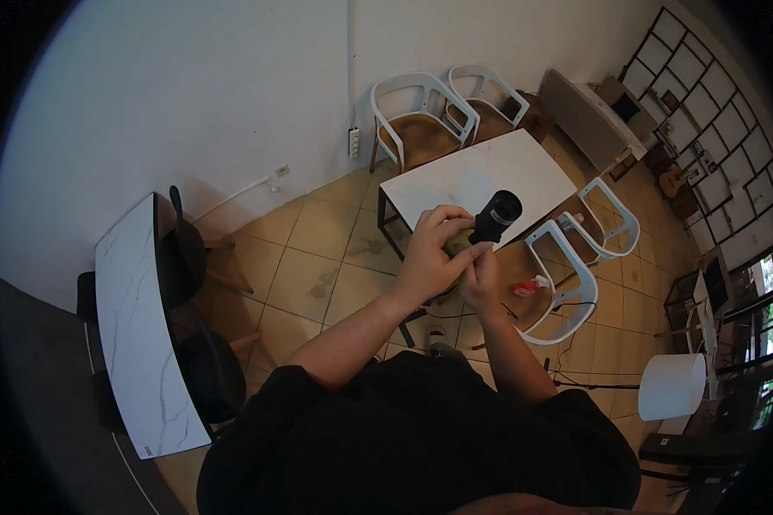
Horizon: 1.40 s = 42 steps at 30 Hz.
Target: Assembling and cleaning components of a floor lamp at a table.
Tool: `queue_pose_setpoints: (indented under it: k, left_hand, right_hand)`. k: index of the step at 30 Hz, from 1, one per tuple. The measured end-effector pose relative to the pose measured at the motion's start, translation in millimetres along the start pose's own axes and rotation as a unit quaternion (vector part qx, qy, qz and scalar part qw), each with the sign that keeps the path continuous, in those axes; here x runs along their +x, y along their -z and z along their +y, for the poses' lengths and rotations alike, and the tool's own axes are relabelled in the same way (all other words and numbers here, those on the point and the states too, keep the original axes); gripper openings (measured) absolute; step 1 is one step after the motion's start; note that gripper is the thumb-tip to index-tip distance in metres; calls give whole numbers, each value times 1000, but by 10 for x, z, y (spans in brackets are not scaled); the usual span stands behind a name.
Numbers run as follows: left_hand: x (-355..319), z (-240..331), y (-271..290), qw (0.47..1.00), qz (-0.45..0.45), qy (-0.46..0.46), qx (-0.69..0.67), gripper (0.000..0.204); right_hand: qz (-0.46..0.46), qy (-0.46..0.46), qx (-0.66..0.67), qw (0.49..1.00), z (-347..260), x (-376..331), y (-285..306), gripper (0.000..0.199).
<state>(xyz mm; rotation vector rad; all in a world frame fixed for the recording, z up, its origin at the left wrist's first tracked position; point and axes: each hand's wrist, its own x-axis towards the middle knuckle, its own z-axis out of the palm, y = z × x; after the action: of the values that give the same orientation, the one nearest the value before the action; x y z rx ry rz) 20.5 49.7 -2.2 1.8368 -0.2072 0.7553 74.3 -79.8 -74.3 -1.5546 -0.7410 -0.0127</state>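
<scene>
Both my hands are together in front of me, above the near edge of a white table (489, 167). They are closed around a black cylinder with a wide, dark round end (496, 216), like a camera lens or a torch; its exact kind does not show. The wide end points up and away to the right. My left hand (434, 253) grips it from the left, beside a yellow-green part (458, 244) under the fingers. My right hand (483, 279) closes on its lower end from below. The fingers hide much of the lower part.
White-framed chairs (425, 142) stand along the wall, with another white chair (567, 283) close on my right. A red and white packet (531, 287) lies on its seat. A marble-patterned table (137, 343) with dark chairs is at left. A white lampshade (672, 387) stands at lower right.
</scene>
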Motion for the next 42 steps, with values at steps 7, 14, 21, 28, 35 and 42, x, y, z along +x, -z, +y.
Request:
queue_pose_setpoints:
  k: [7, 14, 21, 28, 35, 42]
  left_hand:
    - [-26, 154, 22, 997, 61, -8, 52, 27]
    - [-66, 106, 142, 996, 61, 37, 46, 24]
    - [-197, 317, -37, 995, 64, 75, -12, 24]
    - [-88, 275, 96, 987, 105, 94, 73, 21]
    - [-119, 503, -1, 984, 87, 143, 54, 18]
    - [-84, 458, 53, 969, 162, 180, 42, 17]
  right_hand:
    - [-44, 25, 20, 999, 500, -46, -97, 15]
    - [-192, -77, 25, 978, 712, -230, -138, 35]
    - [-182, 34, 88, 979, 44, 122, 92, 24]
    - [-326, -124, 98, 932, 878, -87, -105, 21]
    - [-258, 59, 146, 953, -233, 482, 137, 25]
    - [-370, 28, 33, 928, 929, 107, -152, 21]
